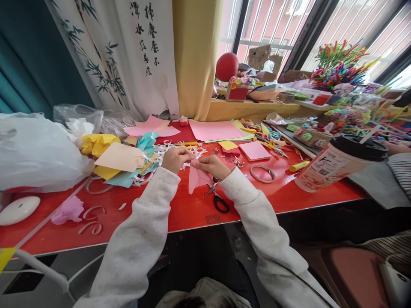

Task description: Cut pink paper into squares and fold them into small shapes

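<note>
My left hand and my right hand meet over the red table, fingertips pinched close together. Between them is a piece of pink paper, creased, its lower part hanging down toward the tabletop. The fingers of both hands are closed on its upper end. Just below my right hand lies a pair of scissors with black handles, its blades partly beside the pink paper. White paper scraps lie behind my left hand. To the right of my right hand are a pink square paper stack and a round metal ring.
A white plastic bag and coloured paper sheets fill the left. A lidded drink cup stands at the right, near a glue stick. Pink sheets lie at the back. Craft supplies crowd the windowsill. Another person's sleeve shows far right.
</note>
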